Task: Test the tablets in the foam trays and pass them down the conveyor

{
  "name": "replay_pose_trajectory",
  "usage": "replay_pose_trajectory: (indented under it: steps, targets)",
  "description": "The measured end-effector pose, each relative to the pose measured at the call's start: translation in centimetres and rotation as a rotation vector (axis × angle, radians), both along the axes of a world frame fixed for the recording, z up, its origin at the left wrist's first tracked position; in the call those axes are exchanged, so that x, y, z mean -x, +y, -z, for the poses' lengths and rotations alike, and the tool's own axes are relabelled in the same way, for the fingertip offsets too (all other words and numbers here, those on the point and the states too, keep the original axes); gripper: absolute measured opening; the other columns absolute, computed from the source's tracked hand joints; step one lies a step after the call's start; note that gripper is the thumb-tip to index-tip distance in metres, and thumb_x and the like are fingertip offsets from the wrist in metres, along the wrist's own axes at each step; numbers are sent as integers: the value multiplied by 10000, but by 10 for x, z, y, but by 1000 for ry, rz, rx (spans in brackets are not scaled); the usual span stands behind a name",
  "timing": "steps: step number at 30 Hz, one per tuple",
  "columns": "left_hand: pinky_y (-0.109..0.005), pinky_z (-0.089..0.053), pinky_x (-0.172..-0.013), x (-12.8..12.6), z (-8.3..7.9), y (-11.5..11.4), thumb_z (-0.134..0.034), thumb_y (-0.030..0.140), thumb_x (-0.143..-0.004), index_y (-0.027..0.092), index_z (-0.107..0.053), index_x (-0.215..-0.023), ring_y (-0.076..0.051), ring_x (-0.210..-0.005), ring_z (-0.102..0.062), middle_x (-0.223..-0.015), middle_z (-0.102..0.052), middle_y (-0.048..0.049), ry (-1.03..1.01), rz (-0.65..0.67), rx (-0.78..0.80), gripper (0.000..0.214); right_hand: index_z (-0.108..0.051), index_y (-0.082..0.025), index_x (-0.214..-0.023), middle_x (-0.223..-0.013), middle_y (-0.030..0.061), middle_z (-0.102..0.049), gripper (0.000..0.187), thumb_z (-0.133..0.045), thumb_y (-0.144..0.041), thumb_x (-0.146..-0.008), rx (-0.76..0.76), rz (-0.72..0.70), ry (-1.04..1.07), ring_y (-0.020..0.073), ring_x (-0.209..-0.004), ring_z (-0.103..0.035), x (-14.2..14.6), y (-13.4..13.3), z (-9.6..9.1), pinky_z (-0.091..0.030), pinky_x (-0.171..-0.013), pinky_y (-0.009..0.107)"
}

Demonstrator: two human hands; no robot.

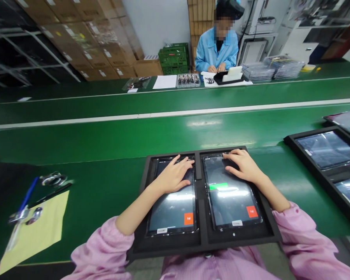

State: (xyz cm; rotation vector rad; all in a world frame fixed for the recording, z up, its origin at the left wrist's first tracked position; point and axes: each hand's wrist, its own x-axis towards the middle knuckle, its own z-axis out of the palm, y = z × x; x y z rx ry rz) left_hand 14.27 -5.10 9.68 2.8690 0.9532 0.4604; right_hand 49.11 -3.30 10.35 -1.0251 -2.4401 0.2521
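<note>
Pink cleanroom sleeves (pixel 102 247) reach out right beneath us, and we've got both bare hands over a black two-bay tray (pixel 204 245) sitting on the green conveyor belt (pixel 105 144). Our left hand (pixel 172 177) lies on a dark glass tablet (pixel 172 212) in the left bay, fingers open and spread, gripping nothing. Our right hand (pixel 242 165) rests on a second dark glass tablet (pixel 230 206) in the right bay, fingers open and lightly curved near its top edge. Each screen shows an orange square Fail button (pixel 188 218), and the right one adds a green bar (pixel 218 186). Lovely flat contact there: open fingers, even pressure, both tablets sitting square in their bays. Over to our left, a blue pen (pixel 27 194) lies just beside a yellow paper pad (pixel 37 229).
</note>
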Motion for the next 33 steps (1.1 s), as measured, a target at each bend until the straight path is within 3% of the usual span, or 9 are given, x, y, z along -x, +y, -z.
replay_pose_trajectory:
  steps: [3,6,10,15,18,21,25,29,33]
  targets:
    - [-474,-389,-1041,2,-4,-2,-126,673,-1000,176,-629,-1052,-279,-1064,-666,-1102,-724,-128,-12,6,-4,709,-696,-185,-1011,-856,78,-724,375,-451,-469,-1007,29,-72,98,228,-826,-619,-4,-1,0,-459,-786,393]
    - [-444,-410,-909,6,-10,-2,-89,647,-1007,199,-657,-953,-238,-853,-650,-919,-711,-87,-43,-100,-50,726,-722,-198,-934,-826,63,-721,427,-359,-394,-1043,-9,80,229,218,-809,-606,-8,-1,2,-459,-782,390]
    - [-462,-373,-868,9,-13,-2,-86,617,-1015,205,-713,-965,-243,-843,-611,-922,-696,-98,-88,-286,-114,752,-782,-228,-829,-915,75,-714,462,-370,-302,-1026,-23,303,257,232,-912,-591,-9,3,10,-473,-845,401]
    - [-511,-337,-931,10,-11,-5,-153,552,-1032,247,-753,-973,-261,-920,-609,-983,-699,-92,-84,-369,-101,675,-809,-252,-806,-1139,99,-656,397,-444,-254,-962,-49,296,147,277,-1093,-537,-6,4,16,-451,-943,460]
    - [-543,-332,-985,13,-15,2,-166,553,-1028,211,-715,-912,-288,-1006,-602,-1088,-681,-122,-146,-429,-161,657,-797,-234,-814,-1146,118,-626,382,-446,-270,-963,-45,348,94,294,-1098,-524,-3,4,14,-447,-937,465]
    - [-522,-390,-983,14,-24,22,-172,543,-1023,189,-675,-867,-314,-1116,-575,-1202,-641,-154,-101,-320,-58,634,-757,-182,-888,-970,128,-615,399,-390,-292,-1000,11,495,44,275,-948,-552,3,9,9,-463,-876,424]
    - [-468,-463,-959,2,-32,49,-250,401,-1015,203,-680,-1150,-288,-1138,-580,-1286,-604,-128,112,-110,213,492,-725,-114,-920,-918,162,-619,411,-385,-321,-1020,99,714,-170,286,-872,-572,15,13,-2,-453,-828,398]
    - [-468,-479,-959,-8,-33,53,-302,339,-992,215,-661,-1249,-287,-1111,-593,-1311,-589,-113,209,-144,244,459,-747,-68,-1003,-1046,212,-630,479,-371,-363,-1042,198,724,-378,316,-991,-608,28,9,-21,-453,-829,377]
    - [-436,-501,-943,-5,-32,52,-300,357,-982,226,-687,-1144,-279,-1105,-609,-1320,-597,-90,201,-175,260,440,-760,-76,-1026,-1095,205,-639,490,-392,-398,-1045,355,639,-453,297,-1034,-639,27,15,-42,-463,-832,339]
